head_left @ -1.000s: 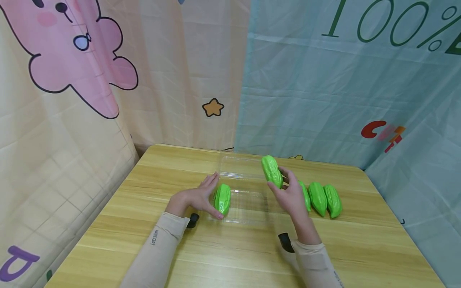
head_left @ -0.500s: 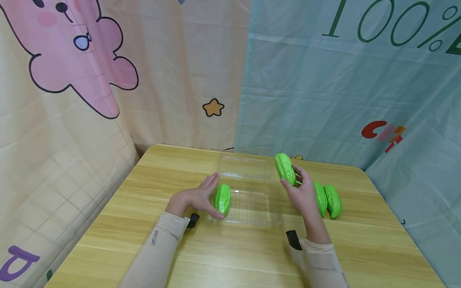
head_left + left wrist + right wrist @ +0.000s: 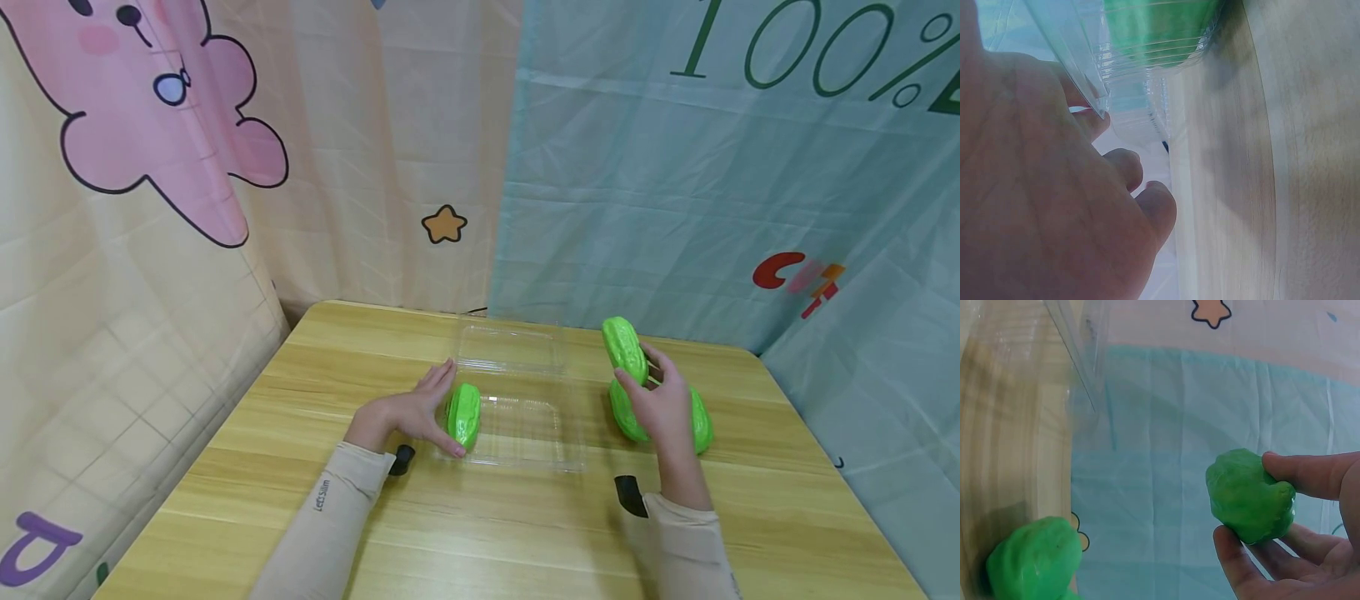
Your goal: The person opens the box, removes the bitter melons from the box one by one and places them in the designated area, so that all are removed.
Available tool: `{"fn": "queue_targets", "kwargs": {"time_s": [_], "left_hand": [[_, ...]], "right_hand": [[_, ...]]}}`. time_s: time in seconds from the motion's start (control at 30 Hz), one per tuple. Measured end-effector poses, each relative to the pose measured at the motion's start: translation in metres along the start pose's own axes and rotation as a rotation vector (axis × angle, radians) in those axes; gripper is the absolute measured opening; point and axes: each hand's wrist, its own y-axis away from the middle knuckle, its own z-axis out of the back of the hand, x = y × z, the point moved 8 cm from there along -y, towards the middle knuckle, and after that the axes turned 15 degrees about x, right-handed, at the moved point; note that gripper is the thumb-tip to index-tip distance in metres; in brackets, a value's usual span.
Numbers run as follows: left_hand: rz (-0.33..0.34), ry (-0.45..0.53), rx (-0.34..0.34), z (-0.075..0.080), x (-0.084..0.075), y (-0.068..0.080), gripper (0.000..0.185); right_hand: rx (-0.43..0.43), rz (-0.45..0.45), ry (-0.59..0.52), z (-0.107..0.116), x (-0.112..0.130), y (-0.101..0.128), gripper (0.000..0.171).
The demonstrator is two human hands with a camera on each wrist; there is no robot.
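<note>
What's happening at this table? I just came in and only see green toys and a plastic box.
A person sits at a wooden table with an open clear plastic container. Their left hand rests against the container's left end, beside a green toy gourd lying inside it. Their right hand holds another gourd up in its fingers, to the right of the container, above more gourds lying on the table.
</note>
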Motion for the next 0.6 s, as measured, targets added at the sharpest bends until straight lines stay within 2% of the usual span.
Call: {"fn": "queue_targets", "kwargs": {"time_s": [0.4,0.6], "left_hand": [[-0.002,-0.005,0.003,0.000,-0.001,0.000,0.145],[-0.007,-0.008,0.001,0.000,-0.001,0.000,0.145]], "right_hand": [[-0.096,-0.063,-0.024,0.034,-0.020,0.002,0.069],[-0.134,-0.110,0.002,0.049,-0.030,0.005,0.068]]}}
